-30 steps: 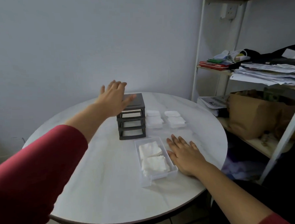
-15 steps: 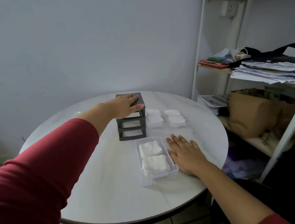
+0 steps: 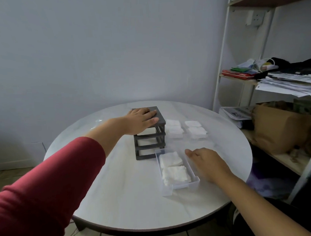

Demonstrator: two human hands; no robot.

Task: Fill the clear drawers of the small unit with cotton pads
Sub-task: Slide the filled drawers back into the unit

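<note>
A dark grey drawer unit [image 3: 149,145] stands mid-table with its three slots empty. My left hand [image 3: 142,118] lies flat on its top, thumb near the front edge. In front of the unit a clear drawer [image 3: 194,183] sits on the table with two stacks of white cotton pads [image 3: 173,168] inside. My right hand [image 3: 206,162] is against that drawer's right wall, fingers curled and apart, holding nothing. Two more clear drawers with pads, one [image 3: 174,128] beside the other [image 3: 195,129], sit to the right of the unit.
The round white table [image 3: 118,190] stands close to a wall. A metal shelf rack [image 3: 223,61] to the right carries stacked papers [image 3: 288,85] and a brown paper bag [image 3: 280,128].
My left hand came down from above the unit and settled flat on its top. My right hand lifted from lying flat on the table and curled in toward the near drawer's side.
</note>
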